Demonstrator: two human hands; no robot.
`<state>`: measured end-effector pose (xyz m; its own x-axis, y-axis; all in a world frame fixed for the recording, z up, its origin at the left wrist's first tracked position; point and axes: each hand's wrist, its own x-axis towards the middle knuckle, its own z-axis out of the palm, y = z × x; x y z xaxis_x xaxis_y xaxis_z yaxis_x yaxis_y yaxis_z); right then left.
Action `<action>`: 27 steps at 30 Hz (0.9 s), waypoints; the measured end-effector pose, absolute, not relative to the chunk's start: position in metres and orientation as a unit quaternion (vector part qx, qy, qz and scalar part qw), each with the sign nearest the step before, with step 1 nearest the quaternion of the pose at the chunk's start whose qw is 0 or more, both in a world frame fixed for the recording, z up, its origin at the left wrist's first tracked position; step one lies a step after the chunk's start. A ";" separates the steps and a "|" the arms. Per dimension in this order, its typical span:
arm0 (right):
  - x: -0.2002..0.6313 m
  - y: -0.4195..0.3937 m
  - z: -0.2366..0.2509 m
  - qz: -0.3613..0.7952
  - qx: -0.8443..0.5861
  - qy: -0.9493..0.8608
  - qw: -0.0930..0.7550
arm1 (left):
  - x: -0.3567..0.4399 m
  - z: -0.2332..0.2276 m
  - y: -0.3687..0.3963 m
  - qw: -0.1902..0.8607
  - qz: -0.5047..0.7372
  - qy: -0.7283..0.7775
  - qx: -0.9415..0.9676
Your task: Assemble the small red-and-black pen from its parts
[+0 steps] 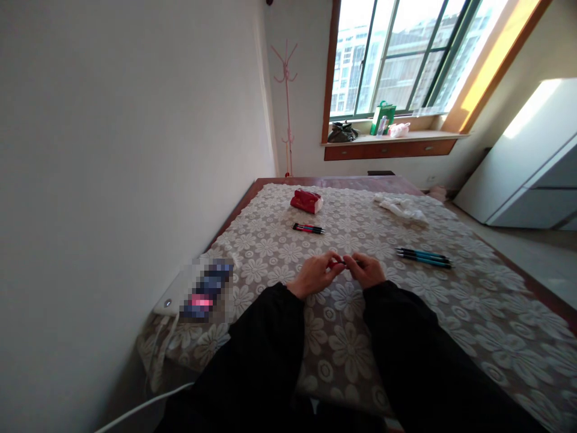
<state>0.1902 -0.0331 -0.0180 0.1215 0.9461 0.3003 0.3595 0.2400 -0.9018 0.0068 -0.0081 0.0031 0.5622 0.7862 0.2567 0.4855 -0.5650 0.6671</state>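
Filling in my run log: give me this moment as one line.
left hand + right hand: both pinch small red pen | table: red pens, teal pens

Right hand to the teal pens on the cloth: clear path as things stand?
Probably yes. The teal pens lie uncovered on the cloth to the right of the right hand, nothing between. But that hand, with the left hand, is pinching a small red item.
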 end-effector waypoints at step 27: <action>0.190 -0.031 -0.020 0.382 -0.493 -0.575 0.530 | 0.006 -0.012 0.003 0.387 0.325 0.356 0.786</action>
